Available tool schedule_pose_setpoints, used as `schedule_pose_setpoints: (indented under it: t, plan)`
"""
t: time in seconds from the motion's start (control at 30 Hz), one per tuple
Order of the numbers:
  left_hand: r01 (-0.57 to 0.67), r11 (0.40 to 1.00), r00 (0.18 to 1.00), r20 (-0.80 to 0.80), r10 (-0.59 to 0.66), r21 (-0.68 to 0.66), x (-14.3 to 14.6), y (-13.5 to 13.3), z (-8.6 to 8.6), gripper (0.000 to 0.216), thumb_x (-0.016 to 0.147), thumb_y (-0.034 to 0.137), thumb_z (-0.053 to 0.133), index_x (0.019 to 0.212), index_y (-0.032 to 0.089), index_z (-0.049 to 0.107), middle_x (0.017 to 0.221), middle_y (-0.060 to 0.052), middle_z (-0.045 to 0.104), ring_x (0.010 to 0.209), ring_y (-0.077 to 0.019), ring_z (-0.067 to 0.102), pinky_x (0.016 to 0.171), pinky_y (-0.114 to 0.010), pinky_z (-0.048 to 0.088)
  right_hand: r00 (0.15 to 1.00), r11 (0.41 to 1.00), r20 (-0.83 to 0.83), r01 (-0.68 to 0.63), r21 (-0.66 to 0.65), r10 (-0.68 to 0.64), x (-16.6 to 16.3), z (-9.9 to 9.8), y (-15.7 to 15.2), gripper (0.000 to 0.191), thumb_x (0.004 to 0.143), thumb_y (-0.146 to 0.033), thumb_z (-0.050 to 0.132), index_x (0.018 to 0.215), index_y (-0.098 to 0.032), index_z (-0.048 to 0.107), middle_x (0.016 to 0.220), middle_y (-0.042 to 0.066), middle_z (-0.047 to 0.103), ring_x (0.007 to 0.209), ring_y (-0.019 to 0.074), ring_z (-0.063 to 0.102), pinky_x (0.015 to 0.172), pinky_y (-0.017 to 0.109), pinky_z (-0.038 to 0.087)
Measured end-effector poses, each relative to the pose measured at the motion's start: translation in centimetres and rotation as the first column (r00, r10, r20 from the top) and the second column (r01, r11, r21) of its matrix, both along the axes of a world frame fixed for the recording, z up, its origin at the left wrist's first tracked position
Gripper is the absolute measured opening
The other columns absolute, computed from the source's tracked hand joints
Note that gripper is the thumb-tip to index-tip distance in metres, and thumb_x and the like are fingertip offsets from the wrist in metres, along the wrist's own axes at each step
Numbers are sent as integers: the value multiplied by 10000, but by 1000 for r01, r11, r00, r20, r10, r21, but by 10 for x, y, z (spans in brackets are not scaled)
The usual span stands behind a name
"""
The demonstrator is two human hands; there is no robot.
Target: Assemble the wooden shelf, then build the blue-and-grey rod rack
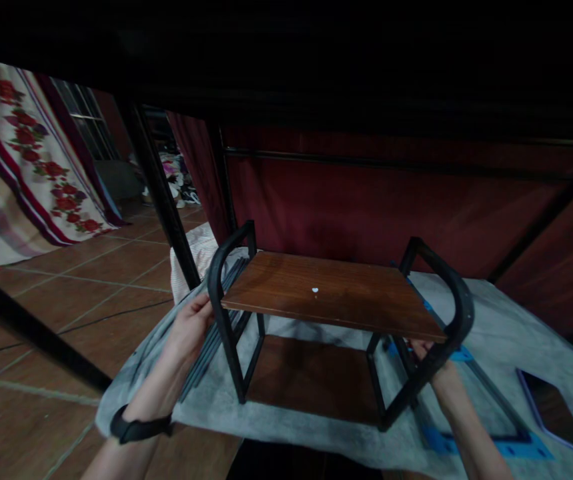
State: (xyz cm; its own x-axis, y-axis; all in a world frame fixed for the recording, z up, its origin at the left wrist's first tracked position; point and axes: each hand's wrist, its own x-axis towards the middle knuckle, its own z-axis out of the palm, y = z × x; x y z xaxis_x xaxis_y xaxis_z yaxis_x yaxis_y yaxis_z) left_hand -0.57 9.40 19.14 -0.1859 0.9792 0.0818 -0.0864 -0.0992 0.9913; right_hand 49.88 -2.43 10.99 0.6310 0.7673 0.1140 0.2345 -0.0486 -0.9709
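Observation:
A small two-tier shelf [326,290] with brown wood-look boards and curved black metal side frames stands on a grey cloth in front of me. A small white mark shows on its upper board. My left hand [191,330], with a black band on the wrist, grips the shelf's left side frame just below the upper board. On the other side, my right hand [429,360] holds the right frame under the upper board's corner, its fingers partly hidden by the black tube. The lower board [311,380] sits near the cloth, in shadow.
Thin grey rods [206,353] lie left of the shelf. On the right are a flat dark frame with blue corners [496,447] and a phone [556,410]. Black posts [159,193] and a dark overhead surface surround me. A floral curtain [31,153] hangs left over tiled floor.

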Motion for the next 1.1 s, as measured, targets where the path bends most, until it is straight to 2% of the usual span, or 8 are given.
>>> schedule_pose_setpoints:
  t: [0.1,0.17,0.27,0.43,0.6,0.73,0.83,1.1]
  plan:
    - [-24,986,999,41,17,165,0,-24,47,448,694,510,872,919,144,747,863,-37,730,865,-199,648,814,-290,514,1000,995,9,-5,97,4,7,42,-25,443,723,-627,759,920,-230,746,932,80,759,836,242,681,772,357,570]
    - [-4,982,1000,18,1,188,7,-39,64,474,690,536,884,918,137,768,874,-42,739,839,-184,638,788,-269,507,1000,989,19,6,151,-9,3,67,-39,466,792,-638,739,1018,-230,753,995,72,762,831,215,678,790,337,567]
    - [17,989,1000,24,-20,148,15,-51,71,489,664,567,902,882,146,785,842,-32,742,768,-153,602,723,-239,490,1000,977,4,3,214,-3,-11,96,-52,447,844,-640,726,1050,-245,756,1023,58,762,838,202,673,786,324,563]
    - [-90,988,995,60,83,123,13,-53,72,505,518,493,988,869,186,794,822,25,729,753,-102,576,696,-155,484,997,964,-5,-78,255,82,-32,125,-56,443,855,-655,725,1030,-250,766,960,48,763,795,186,654,757,310,552]
    - [-22,1000,991,134,21,6,14,-57,82,530,415,408,1011,847,211,777,784,36,716,666,-98,579,592,-155,513,990,960,54,-141,242,131,-43,143,-55,488,806,-699,750,969,-239,766,878,48,748,749,188,634,719,314,548]
    - [-18,1000,990,142,19,-13,15,-60,86,506,398,318,995,843,217,777,783,26,714,655,-110,604,544,-161,539,976,948,57,-216,235,208,-52,149,-54,482,769,-713,771,838,-237,736,798,32,716,744,191,629,703,307,544]
    - [-2,1000,991,134,6,-31,17,-58,88,489,398,275,974,843,216,779,789,16,721,642,-121,620,516,-173,553,976,947,60,-216,236,208,-55,151,-57,489,769,-724,761,773,-238,711,719,14,665,698,179,604,683,305,533]
    - [-9,1000,994,106,9,-3,11,-55,78,458,428,282,961,844,234,776,792,18,734,640,-123,635,521,-171,565,984,949,90,-175,262,157,-57,151,-66,405,833,-644,752,889,-243,747,794,18,686,747,177,609,725,306,517]
